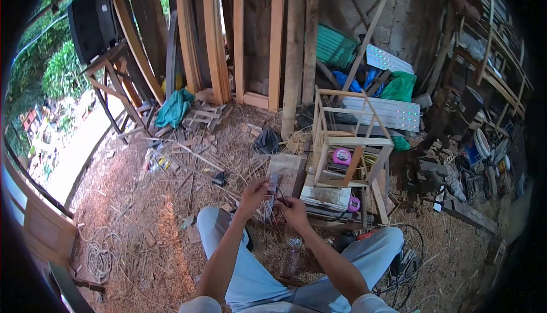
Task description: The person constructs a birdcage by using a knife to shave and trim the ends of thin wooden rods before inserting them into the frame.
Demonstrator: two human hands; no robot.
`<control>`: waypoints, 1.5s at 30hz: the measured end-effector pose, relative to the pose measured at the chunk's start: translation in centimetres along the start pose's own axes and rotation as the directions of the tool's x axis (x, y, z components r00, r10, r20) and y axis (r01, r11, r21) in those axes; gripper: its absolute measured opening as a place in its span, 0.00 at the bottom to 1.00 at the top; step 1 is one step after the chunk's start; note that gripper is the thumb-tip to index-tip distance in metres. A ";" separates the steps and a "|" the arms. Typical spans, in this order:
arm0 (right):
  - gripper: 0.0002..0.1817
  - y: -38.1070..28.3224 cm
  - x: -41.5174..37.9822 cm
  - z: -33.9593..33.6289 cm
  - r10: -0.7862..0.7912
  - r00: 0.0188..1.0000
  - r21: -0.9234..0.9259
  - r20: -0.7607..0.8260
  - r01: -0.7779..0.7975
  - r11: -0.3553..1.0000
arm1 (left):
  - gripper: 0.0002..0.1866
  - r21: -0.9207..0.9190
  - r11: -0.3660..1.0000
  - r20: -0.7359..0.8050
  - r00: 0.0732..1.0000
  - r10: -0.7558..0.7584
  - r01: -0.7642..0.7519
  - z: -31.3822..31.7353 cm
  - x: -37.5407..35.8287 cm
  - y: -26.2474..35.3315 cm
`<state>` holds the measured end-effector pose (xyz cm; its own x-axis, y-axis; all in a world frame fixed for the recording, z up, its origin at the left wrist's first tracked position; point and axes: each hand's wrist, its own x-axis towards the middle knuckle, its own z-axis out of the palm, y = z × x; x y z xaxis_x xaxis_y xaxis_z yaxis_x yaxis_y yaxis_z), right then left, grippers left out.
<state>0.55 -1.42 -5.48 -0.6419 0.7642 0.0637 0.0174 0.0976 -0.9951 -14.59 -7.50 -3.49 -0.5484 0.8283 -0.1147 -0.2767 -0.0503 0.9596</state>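
My left hand [254, 197] is closed, its fingertips pinched together in front of my knees. Close beside it, my right hand [292, 211] is closed too, thumb and fingers pressed together. Between the two hands shows something thin and partly see-through, like clear plastic [270, 192], with a dark slim piece near the right fingertips. It is too small and blurred to name. A clear plastic bottle [294, 244] is on the ground between my legs. Just beyond my right hand stands a small wooden frame [359, 141] with pink round tape-like items [342, 156] in it.
Wood shavings and scraps cover the ground [154, 222]. A coiled rope [101, 256] lies at the left, and a green cloth [174, 108] lies farther back. Wooden door frames [256, 99] lean behind a post [292, 56]. Cables [419, 256] and piled timber [464, 213] are at the right.
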 end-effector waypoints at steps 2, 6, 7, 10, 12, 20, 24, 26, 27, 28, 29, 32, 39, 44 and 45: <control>0.08 -1.4 -0.6 -2.4 -0.021 0.999 0.030 0.033 0.020 0.999 | 0.15 0.169 0.970 0.122 0.980 0.155 -0.175 2.1 -1.4 1.8; 0.12 -5.6 -2.7 -7.8 -0.061 0.982 -0.092 0.181 0.078 0.993 | 0.06 0.015 0.979 0.056 0.978 0.202 -0.203 6.0 -3.8 7.1; 0.11 -6.7 -3.4 -9.3 0.004 0.978 -0.016 0.209 0.000 1.000 | 0.03 0.048 0.978 0.026 0.979 0.203 -0.204 6.6 -4.4 8.0; 0.10 -8.3 -4.2 -12.3 -0.037 0.985 0.053 0.170 0.028 0.998 | 0.03 -0.073 0.968 0.034 0.969 0.244 -0.241 8.7 -5.8 9.1; 0.10 -9.2 -4.0 -14.3 -0.033 0.994 0.073 0.105 0.025 0.997 | 0.05 -0.083 0.990 0.088 0.989 0.120 -0.113 8.6 -5.9 8.3; 0.10 -6.1 -2.7 -21.5 0.034 0.991 0.093 0.133 -0.046 0.995 | 0.11 0.734 -0.097 0.628 0.617 0.474 -0.672 15.2 -10.7 10.9; 0.11 -5.5 -3.0 -24.8 0.074 0.996 0.385 -0.055 -0.047 0.922 | 0.11 0.768 0.571 0.452 0.877 -0.161 -0.291 15.8 -6.5 8.3; 0.11 -4.9 -3.1 -26.9 0.066 0.984 0.388 -0.167 0.004 0.922 | 0.10 0.727 0.545 0.528 0.848 -0.055 -0.418 16.8 -4.3 6.0; 0.11 -4.6 -3.2 -27.7 0.078 0.952 0.398 -0.295 0.049 0.916 | 0.10 0.648 0.696 0.543 0.828 -0.138 -0.309 17.7 -3.6 5.8; 0.11 -4.1 -3.5 -28.3 0.094 0.904 0.399 -0.417 0.090 0.913 | 0.10 0.554 0.815 0.565 0.795 -0.219 -0.170 18.7 -3.2 5.8; 0.10 -3.8 -3.4 -28.4 0.138 0.870 0.475 -0.473 0.120 0.872 | 0.10 0.518 0.843 0.587 0.776 -0.230 -0.143 19.9 -3.1 6.2; 0.09 -4.6 -3.3 -28.7 0.123 0.815 0.524 -0.567 0.241 0.817 | 0.10 0.459 0.852 0.678 0.719 -0.152 -0.253 21.8 -2.2 3.9; 0.10 -4.6 -3.1 -27.9 0.129 0.855 0.529 -0.502 0.186 0.828 | 0.10 0.363 0.929 0.696 0.640 -0.326 0.079 21.0 -2.4 0.0; 0.11 -6.3 -1.8 -25.5 0.090 0.844 0.370 -0.528 0.134 0.919 | 0.13 0.348 0.938 0.711 0.651 -0.265 0.002 19.7 -2.0 1.0; 0.12 -6.1 -1.7 -25.4 0.079 0.855 0.371 -0.512 0.138 0.918 | 0.14 0.422 0.907 0.693 0.646 -0.319 -0.005 19.9 -2.6 2.1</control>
<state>20.99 12.92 2.45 -0.1545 0.9879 0.0146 -0.3571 -0.0421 -0.9331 1.98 1.36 3.94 0.2809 0.9382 -0.2019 0.0845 0.1854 0.9790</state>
